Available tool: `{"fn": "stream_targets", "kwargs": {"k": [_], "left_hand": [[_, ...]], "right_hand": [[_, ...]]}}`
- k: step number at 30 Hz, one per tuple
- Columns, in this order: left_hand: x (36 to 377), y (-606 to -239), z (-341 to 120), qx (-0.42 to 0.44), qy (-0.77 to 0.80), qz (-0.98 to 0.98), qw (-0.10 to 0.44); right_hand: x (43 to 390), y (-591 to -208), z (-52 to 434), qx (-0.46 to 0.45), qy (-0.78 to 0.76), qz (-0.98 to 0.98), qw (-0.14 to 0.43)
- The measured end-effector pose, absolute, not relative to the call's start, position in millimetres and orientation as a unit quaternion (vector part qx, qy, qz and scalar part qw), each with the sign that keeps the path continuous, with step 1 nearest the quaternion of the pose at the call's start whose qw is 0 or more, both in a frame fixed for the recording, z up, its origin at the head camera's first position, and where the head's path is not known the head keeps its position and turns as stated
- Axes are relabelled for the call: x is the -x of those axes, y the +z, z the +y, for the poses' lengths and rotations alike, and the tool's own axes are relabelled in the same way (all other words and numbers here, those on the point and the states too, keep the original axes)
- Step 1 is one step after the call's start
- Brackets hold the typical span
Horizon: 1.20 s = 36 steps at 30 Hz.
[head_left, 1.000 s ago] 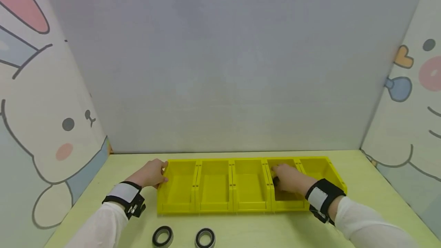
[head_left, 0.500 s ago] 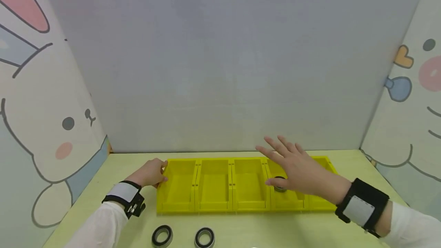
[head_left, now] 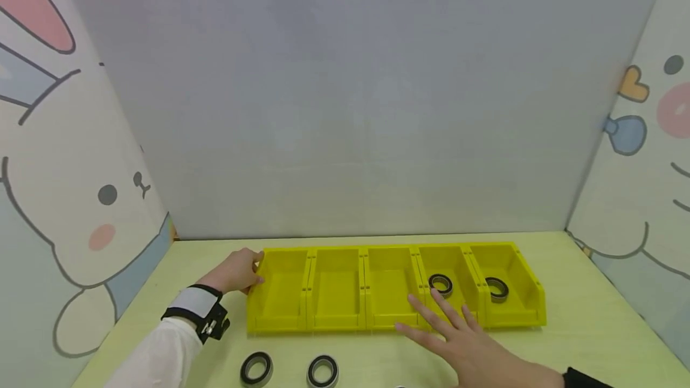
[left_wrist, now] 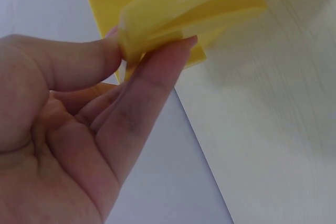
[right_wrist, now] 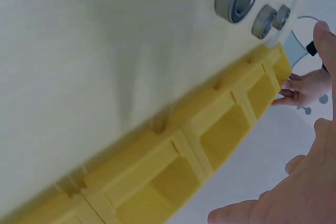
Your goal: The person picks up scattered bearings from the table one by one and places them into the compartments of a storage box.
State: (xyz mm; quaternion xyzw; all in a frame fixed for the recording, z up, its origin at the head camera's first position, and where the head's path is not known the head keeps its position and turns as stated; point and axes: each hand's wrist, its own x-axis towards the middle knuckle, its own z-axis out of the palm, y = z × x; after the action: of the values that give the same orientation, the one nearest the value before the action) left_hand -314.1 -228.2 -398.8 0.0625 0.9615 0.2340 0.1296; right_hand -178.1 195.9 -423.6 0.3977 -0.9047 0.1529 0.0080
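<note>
A row of joined yellow bins stands on the table. At its left end, my left hand pinches the bin wall between thumb and fingers; the left wrist view shows the thumb on one side of the yellow plastic. My right hand holds nothing, its fingers spread in front of the right-hand bins. One ball bearing lies in the second bin from the right, and another bearing is in the rightmost bin. The three bins to the left hold nothing.
On the table before the bins lie a bearing at left and a second bearing beside it. The right wrist view shows a third, nearer bearing. A grey wall rises behind; printed panels flank both sides.
My right hand has let go of a bearing in the second bin from the right, lifted out with fingers spread, then come back toward the front. My left hand has stayed put.
</note>
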Motion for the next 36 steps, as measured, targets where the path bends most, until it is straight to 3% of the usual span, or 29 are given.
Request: {"fn": "stream_targets", "kwargs": {"k": [8, 14, 18, 23, 30, 36], "left_hand": [[314, -399, -230, -0.068, 0.236, 0.961, 0.128], [316, -400, -230, -0.061, 0.236, 0.961, 0.133], [314, -399, -229, -0.064, 0.242, 0.959, 0.132], [312, -397, -228, -0.067, 0.242, 0.959, 0.132], [313, -398, -229, -0.067, 0.237, 0.961, 0.129], [313, -401, -230, -0.072, 0.24, 0.959, 0.13]], "right_hand": [[172, -470, 203, -0.362, 0.185, -0.911, -0.073], [172, -488, 200, -0.335, 0.19, -0.908, -0.167], [169, -499, 198, -0.323, 0.18, -0.91, -0.188], [168, -503, 200, -0.326, 0.18, -0.909, -0.187], [174, -491, 200, -0.427, 0.142, -0.889, -0.087], [175, -485, 200, -0.443, 0.203, -0.869, -0.079]]}}
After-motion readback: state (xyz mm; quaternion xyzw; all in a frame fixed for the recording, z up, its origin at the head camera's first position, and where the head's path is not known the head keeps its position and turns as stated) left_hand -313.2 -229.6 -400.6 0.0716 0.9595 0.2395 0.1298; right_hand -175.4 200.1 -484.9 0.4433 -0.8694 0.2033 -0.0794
